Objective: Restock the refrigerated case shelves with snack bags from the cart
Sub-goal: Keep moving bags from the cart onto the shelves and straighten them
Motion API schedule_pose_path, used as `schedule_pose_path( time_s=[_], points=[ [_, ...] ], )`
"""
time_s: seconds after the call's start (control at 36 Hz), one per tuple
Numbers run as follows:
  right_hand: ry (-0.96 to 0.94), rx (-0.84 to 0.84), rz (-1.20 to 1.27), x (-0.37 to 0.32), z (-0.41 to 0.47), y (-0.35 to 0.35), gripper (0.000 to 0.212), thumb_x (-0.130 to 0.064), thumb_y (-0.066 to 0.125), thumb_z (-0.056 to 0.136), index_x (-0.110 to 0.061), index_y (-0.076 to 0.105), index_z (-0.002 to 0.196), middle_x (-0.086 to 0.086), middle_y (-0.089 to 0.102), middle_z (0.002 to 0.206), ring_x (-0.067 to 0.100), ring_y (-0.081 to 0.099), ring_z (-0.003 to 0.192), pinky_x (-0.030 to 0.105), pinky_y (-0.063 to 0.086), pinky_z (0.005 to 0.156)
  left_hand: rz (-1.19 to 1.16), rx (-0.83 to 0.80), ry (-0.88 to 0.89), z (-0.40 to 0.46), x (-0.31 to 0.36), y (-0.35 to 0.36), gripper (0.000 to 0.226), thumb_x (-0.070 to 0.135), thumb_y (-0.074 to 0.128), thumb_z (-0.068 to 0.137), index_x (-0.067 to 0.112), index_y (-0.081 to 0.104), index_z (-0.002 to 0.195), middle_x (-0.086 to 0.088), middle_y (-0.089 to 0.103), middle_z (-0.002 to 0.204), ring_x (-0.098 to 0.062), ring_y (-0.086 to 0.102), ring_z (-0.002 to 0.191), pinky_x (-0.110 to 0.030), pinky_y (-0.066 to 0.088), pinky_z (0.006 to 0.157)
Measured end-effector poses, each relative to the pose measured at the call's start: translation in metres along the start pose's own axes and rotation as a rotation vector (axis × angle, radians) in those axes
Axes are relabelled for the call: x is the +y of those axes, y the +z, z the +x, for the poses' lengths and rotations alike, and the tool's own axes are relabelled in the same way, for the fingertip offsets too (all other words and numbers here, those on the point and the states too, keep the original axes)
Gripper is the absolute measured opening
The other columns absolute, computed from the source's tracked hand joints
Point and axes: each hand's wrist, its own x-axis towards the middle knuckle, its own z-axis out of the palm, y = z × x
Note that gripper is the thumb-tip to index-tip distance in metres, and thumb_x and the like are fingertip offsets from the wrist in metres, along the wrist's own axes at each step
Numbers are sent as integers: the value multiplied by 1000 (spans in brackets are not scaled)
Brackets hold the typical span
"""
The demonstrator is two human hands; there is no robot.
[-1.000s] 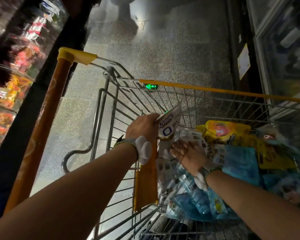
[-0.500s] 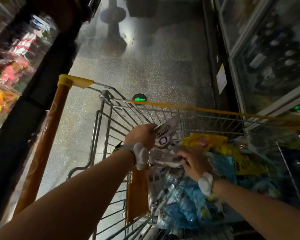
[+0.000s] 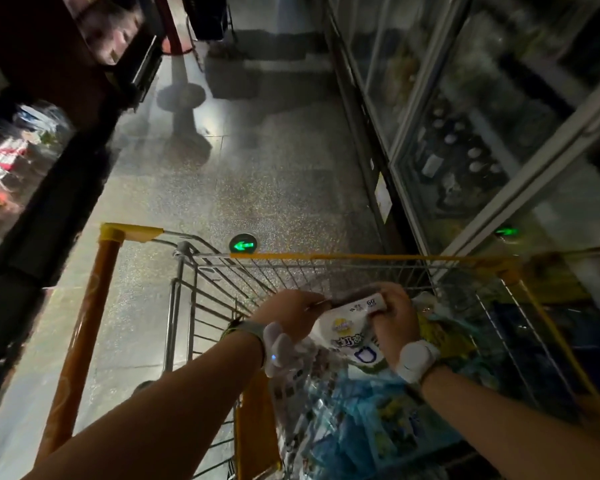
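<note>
Right hand (image 3: pixel 392 318) now joins left hand (image 3: pixel 291 315), both gripping white snack bag (image 3: pixel 352 327), apparently lying crosswise above cart (image 3: pixel 326 263)

- You have a single view, from the camera on your head; no second view shares the scene.
- It looks forward and steeply down along the aisle floor (image 3: pixel 201 188).
- Your forearms enter from the bottom edge; your left hand (image 3: pixel 288 313) and right hand (image 3: pixel 392 323) sit close, low of centre, over the cart (image 3: pixel 291 268).
- The wide lens bends the edges: shelves (image 3: pixel 21 161) lean in at left, the glass-door case (image 3: pixel 465 133) at right.
</note>
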Motion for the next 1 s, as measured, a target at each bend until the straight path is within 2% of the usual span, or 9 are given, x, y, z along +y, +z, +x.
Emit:
schedule_pose_path(
  time_s=[0.17,0.28,0.44,0.58,0.64,0.69,0.78,0.89,1.0],
  points=[
    [161,-6,66,-14,-11,-24,32,4,47,88,-12,68,104,7,70,97,21,65,88,27,53,67,-36,-52,70,-9,21,-6,31,48,41,103,35,66,115,8,69,94,-13,63,85,-27,44,75],
    [223,64,72,-20,-19,-36,28,-1,47,88,-15,69,97,10,71,95,30,66,89,45,58,79,17,-61,147,-17,37,-13,32,51,38,103,36,64,115,8,70,94,-15,66,87,-29,50,81],
    [260,162,163,-43,-33,-53,23,-2,45,89,-3,67,96,16,70,90,34,66,83,37,58,67,20,-108,218,-23,61,-22,45,56,33,103,27,67,103,3,70,89,-16,65,81,-33,52,79],
    [267,278,224,-54,-36,-73,26,3,44,86,-12,65,80,21,69,92,38,65,84,51,58,78,59,-89,271,-32,94,-33,54,62,29,101,25,62,81,10,63,69,-11,63,67,-27,49,69],
    [283,336,258,-63,-39,-87,25,3,44,87,-11,64,83,22,67,91,39,64,84,41,59,77,98,-104,332,-36,110,-39,55,61,31,101,21,64,81,7,64,70,-14,64,68,-28,50,69],
    [298,343,253,-70,-42,-99,22,3,43,90,-8,62,89,17,64,83,31,60,71,18,53,58,140,-129,376,-37,120,-44,54,61,37,99,18,64,84,1,67,76,-19,65,73,-35,54,73],
    [302,368,245,-76,-49,-114,24,-1,42,92,-13,63,92,7,63,78,26,59,72,31,55,67,203,-132,390,-42,140,-52,60,72,45,90,16,66,85,-4,68,82,-22,65,77,-40,55,75],
    [222,395,213,-81,-60,-136,20,-7,46,94,-18,63,91,-1,64,75,18,60,71,28,50,61,260,-140,454,-46,167,-65,68,80,37,87,23,70,107,-1,69,91,-21,65,83,-39,56,80],
    [76,379,201,-88,-79,-167,25,5,51,89,-14,63,100,0,69,88,22,66,87,26,53,61,324,-135,560,-49,192,-73,53,63,35,99,19,54,77,5,48,65,-17,51,63,-30,40,62]
  ],
)
